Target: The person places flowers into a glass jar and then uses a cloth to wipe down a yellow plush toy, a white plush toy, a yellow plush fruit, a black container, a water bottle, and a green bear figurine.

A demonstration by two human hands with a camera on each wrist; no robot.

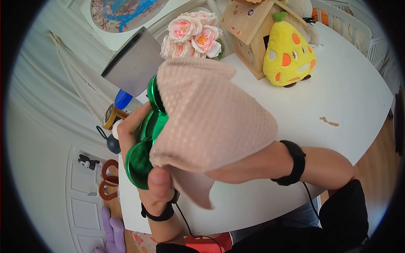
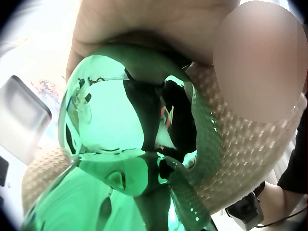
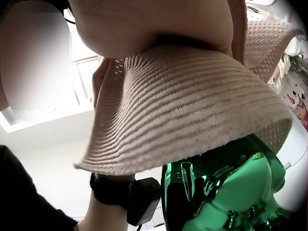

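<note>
My left hand grips a shiny metallic green figurine with two round ear-like discs. Its thumb shows at the lower ear and its fingers lie along the far side. In the left wrist view the figurine fills the middle, mirroring the room. A pale pink waffle-textured cloth covers the figurine's right side and drapes over my right hand. From the right wrist, that hand shows with the cloth gathered at its palm, hanging close over the green surface. Its fingers are hidden by the cloth.
On the white table stand pink flowers, a wooden house and a yellow plush toy. A grey bin-like box, a blue-lidded container and a dark round item line the left edge.
</note>
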